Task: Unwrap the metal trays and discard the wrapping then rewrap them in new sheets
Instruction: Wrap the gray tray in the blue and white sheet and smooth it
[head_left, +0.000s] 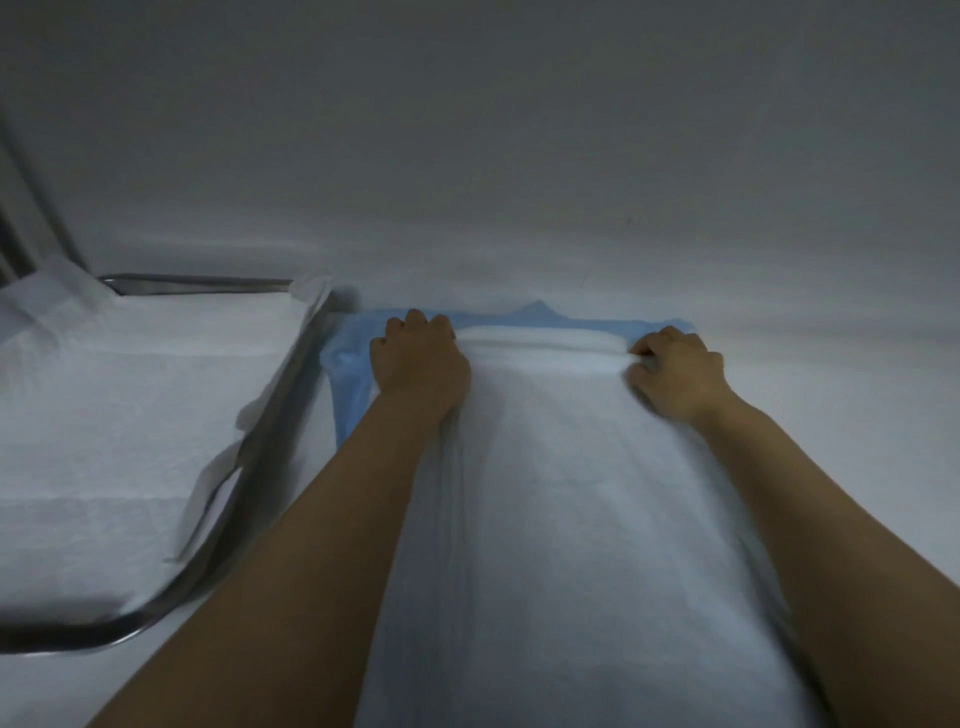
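A white sheet (571, 493) runs from the near edge up the middle, stretched over something flat that stays hidden. Its far end is folded into a thick band between my hands. A blue sheet (353, 358) shows from under it at the far edge and the left side. My left hand (418, 361) grips the left end of the fold with curled fingers. At the right end of the fold, my right hand (675, 371) pinches the white sheet. To the left lies a metal tray (270, 415), lined with white paper.
The metal tray's dark rim (208, 566) curves round close beside my left forearm. Loose paper edges (218, 467) hang over that rim. A plain white wall (519, 130) rises just behind the sheets. A metal frame (31, 208) stands at the far left.
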